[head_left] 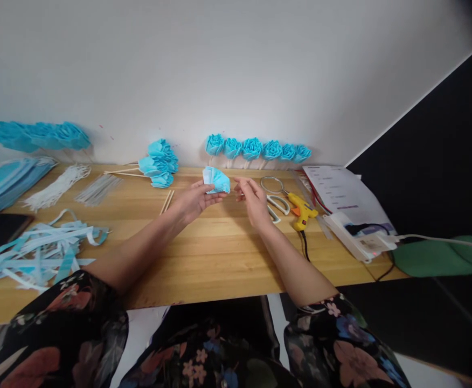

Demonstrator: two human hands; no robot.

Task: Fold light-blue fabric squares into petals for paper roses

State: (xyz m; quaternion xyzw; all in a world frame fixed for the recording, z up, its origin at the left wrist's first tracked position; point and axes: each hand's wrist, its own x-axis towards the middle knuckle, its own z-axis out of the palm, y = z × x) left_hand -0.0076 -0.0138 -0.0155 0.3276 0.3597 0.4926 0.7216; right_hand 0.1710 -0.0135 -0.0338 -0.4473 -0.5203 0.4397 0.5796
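My left hand (195,202) grips a folded piece of light blue mask fabric (217,180), gathered at its right end, above the middle of the table. Just to the right, my right hand (252,199) is closed in a pinch with its fingertips slightly apart from the fabric. Whatever lies in that pinch, perhaps something thin, is too small to make out. Two thin wooden sticks (166,202) lie left of my left hand. Scissors (277,206) with pale handles are partly hidden by my right hand. A yellow glue gun (302,211) lies further right.
Finished blue flowers (252,149) lean along the wall, with more (42,134) at far left and a bunch (159,163) between. Left are stacked masks (9,180), white cords (60,186), wires (98,188), cut strips (46,250) and a phone (1,231). A power strip (351,237) sits right.
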